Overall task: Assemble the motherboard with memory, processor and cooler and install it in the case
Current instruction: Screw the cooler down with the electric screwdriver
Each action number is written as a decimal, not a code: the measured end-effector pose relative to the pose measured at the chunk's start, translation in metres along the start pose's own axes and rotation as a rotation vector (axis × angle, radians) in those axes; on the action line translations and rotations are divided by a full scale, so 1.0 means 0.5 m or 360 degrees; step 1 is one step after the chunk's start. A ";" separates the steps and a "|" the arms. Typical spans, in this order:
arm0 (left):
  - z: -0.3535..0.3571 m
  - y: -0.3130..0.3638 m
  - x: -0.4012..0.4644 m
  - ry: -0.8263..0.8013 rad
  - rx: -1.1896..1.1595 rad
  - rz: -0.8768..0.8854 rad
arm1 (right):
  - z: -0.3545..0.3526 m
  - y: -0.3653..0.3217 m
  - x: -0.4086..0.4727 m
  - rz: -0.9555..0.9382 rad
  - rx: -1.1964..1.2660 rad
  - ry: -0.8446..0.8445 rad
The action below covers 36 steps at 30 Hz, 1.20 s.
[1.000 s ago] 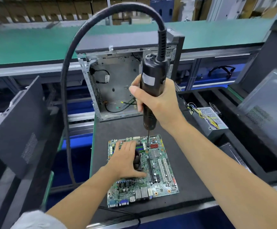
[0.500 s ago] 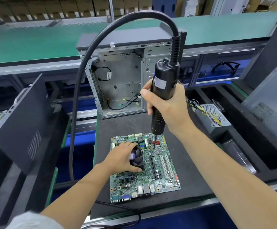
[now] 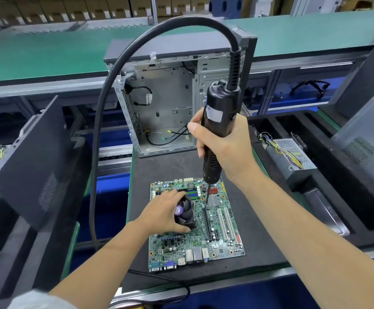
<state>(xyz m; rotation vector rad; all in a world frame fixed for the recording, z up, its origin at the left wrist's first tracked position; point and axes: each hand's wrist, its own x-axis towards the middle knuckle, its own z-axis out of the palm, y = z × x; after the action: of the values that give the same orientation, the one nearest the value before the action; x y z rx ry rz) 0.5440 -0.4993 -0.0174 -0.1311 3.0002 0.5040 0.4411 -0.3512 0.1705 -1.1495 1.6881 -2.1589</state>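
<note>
Fastening the cooler (image 3: 184, 214) to the board (image 3: 195, 226) looks to be the step in hand. The board lies flat on the black mat of the worktop (image 3: 255, 246), near its front edge, with the port block toward the person. The cooler, a small black fan with a purple hub, sits on the board's left half, over what is presumably the processor socket; the processor itself cannot be seen. Whether memory sticks are seated in the coloured slots beyond the fan is too small to tell.

The left hand (image 3: 163, 214) wraps the cooler from the left, fingers curled over the far rim and thumb along the near side, steadying it. The right hand (image 3: 226, 148) grips an electric driver (image 3: 219, 128) upright, fingers closed round its barrel. The bit (image 3: 207, 195) points down at the board just right of the fan's far right corner; whether the tip is on a screw head cannot be told. A thick cable (image 3: 105, 112) arches from the driver's top over to the left and drops beside the worktop.

The case (image 3: 166, 108) stands open behind the board, well apart from it, with loose wires inside, so installation is not yet begun.

Judging from this, the next move calls for seating the bit squarely in the screw, holding the driver vertical and pressing straight down while the left hand stops the cooler twisting. A slip could gouge the board beside the socket. Any remaining corners would need the same care, then the board goes into the case.
</note>
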 end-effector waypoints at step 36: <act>0.069 -0.020 -0.113 0.0300 -0.1454 -0.0444 | 0.207 0.028 -0.033 0.0071 0.0252 -0.0246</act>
<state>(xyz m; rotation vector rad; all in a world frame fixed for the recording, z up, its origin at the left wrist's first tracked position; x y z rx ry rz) 0.6036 -0.4933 -0.0470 -0.6658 2.5714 1.8340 0.5157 -0.4246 0.1571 -1.1888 1.4377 -2.0755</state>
